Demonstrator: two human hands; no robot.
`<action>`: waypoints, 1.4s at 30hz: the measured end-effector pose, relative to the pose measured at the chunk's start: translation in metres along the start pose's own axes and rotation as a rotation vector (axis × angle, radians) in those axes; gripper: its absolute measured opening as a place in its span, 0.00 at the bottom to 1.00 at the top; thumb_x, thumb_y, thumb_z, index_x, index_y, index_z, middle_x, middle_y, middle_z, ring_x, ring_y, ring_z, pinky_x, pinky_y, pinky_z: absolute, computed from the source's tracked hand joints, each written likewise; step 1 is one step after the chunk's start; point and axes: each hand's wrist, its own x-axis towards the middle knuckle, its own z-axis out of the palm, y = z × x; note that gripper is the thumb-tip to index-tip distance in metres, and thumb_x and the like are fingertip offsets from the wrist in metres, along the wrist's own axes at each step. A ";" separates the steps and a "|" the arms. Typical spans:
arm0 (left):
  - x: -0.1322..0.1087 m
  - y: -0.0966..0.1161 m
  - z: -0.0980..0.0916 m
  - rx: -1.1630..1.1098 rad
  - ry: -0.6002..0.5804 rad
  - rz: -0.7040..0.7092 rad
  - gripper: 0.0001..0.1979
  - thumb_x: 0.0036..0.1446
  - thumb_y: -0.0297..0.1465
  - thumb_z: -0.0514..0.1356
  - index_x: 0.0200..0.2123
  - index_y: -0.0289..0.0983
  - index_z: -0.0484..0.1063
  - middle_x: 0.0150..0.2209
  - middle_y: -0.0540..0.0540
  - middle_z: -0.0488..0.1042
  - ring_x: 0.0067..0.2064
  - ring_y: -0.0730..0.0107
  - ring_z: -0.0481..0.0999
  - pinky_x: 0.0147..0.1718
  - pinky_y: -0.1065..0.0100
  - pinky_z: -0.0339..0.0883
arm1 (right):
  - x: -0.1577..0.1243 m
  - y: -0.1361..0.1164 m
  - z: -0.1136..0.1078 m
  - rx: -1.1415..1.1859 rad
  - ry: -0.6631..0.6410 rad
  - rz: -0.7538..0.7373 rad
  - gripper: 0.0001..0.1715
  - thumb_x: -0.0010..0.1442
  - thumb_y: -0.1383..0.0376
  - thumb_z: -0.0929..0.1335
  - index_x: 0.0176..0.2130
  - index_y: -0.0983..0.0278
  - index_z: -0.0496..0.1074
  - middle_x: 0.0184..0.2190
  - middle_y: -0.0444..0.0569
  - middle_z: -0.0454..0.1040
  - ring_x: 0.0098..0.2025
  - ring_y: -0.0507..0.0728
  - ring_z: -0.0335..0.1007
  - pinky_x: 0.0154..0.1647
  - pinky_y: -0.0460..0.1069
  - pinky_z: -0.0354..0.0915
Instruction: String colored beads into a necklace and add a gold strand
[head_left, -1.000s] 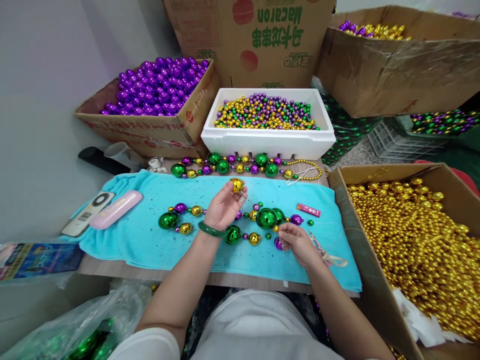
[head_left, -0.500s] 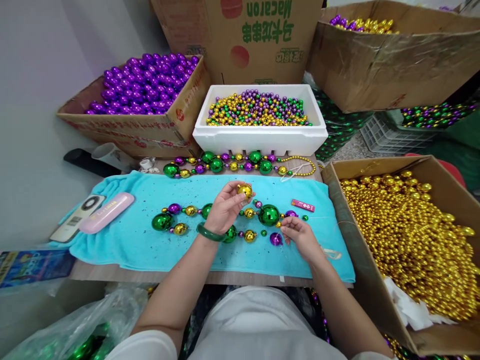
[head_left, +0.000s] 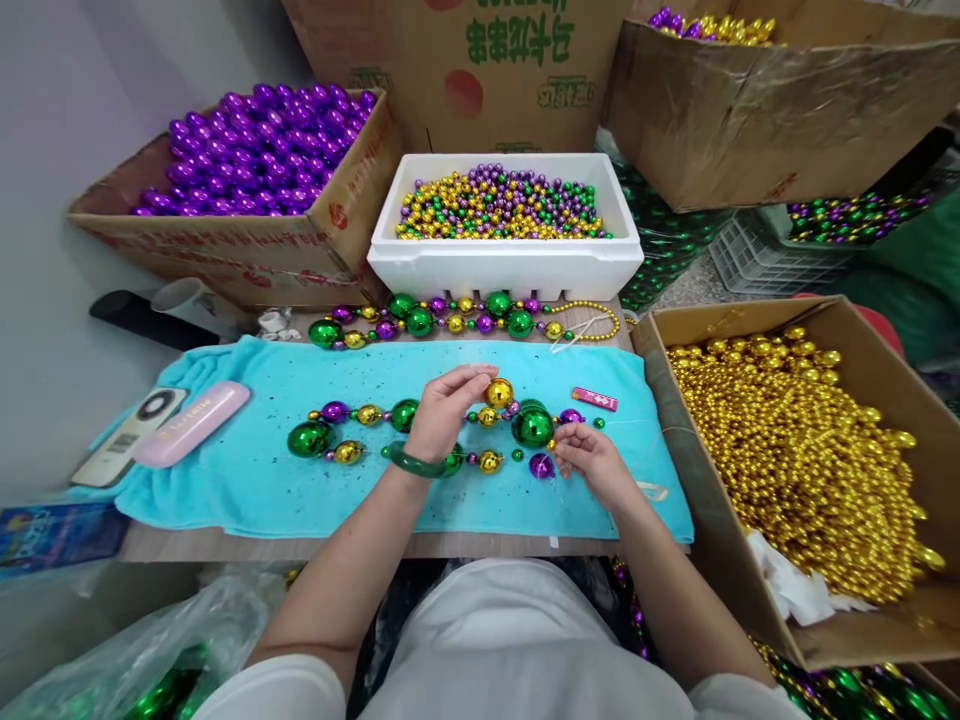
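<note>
My left hand (head_left: pixel 442 415), with a green bangle (head_left: pixel 414 462) at its wrist, pinches a large gold bead (head_left: pixel 499 393) by its left edge between thumb and fingers. My right hand (head_left: pixel 592 462) is closed, its fingertips on a small gold bead (head_left: pixel 552 445). A purple bead (head_left: pixel 541 466) lies just left of those fingers, and a big green bead (head_left: pixel 534 424) sits between the hands. A strand of purple, gold and green beads, with a green bead (head_left: pixel 310 439) at its left end, runs partly under my left hand. A small loose-looking green bead (head_left: pixel 517 455) lies below.
A blue towel (head_left: pixel 225 490) covers the table. Behind it lie a finished-looking bead necklace (head_left: pixel 420 321) and a white foam box (head_left: pixel 506 262) of small beads. Cardboard boxes hold purple beads (head_left: pixel 262 150) and gold bead strands (head_left: pixel 780 470). A pink case (head_left: pixel 193 424) and phone (head_left: pixel 127 435) lie left.
The view has shifted a little. My left hand has lowered the gold bead towards the strand and turned so its back shows more. My right hand stays by the purple bead.
</note>
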 end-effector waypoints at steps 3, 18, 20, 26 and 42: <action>0.001 0.002 0.003 0.088 -0.041 0.049 0.07 0.48 0.33 0.67 0.31 0.38 0.80 0.40 0.44 0.77 0.44 0.65 0.74 0.39 0.68 0.69 | -0.001 -0.007 -0.005 -0.202 0.046 -0.042 0.15 0.44 0.59 0.72 0.31 0.65 0.72 0.23 0.45 0.71 0.23 0.52 0.64 0.18 0.45 0.58; 0.008 0.056 0.060 0.108 -0.229 0.318 0.07 0.52 0.35 0.64 0.33 0.41 0.79 0.36 0.47 0.76 0.35 0.73 0.74 0.30 0.71 0.71 | 0.003 -0.054 0.029 -0.287 -0.020 -0.407 0.08 0.51 0.61 0.71 0.31 0.64 0.75 0.26 0.46 0.76 0.27 0.52 0.69 0.28 0.47 0.64; 0.018 0.049 0.052 0.074 -0.179 0.285 0.10 0.53 0.38 0.63 0.35 0.40 0.78 0.35 0.47 0.76 0.34 0.74 0.74 0.30 0.71 0.71 | 0.005 -0.049 0.025 -0.185 0.009 -0.329 0.10 0.49 0.60 0.72 0.30 0.64 0.73 0.23 0.45 0.75 0.23 0.51 0.67 0.23 0.46 0.62; 0.057 -0.008 0.009 0.722 -0.242 0.094 0.12 0.56 0.36 0.58 0.37 0.37 0.77 0.35 0.43 0.77 0.37 0.67 0.75 0.38 0.64 0.71 | 0.001 -0.040 0.011 -0.074 0.154 -0.263 0.12 0.47 0.58 0.72 0.30 0.64 0.73 0.17 0.42 0.71 0.14 0.46 0.56 0.13 0.43 0.50; 0.060 -0.005 -0.004 -0.210 -0.121 -0.314 0.07 0.52 0.25 0.62 0.36 0.32 0.76 0.35 0.43 0.77 0.30 0.78 0.75 0.34 0.75 0.72 | -0.002 -0.028 0.007 -0.149 0.159 -0.225 0.15 0.45 0.55 0.71 0.27 0.64 0.70 0.14 0.42 0.65 0.17 0.48 0.56 0.15 0.44 0.48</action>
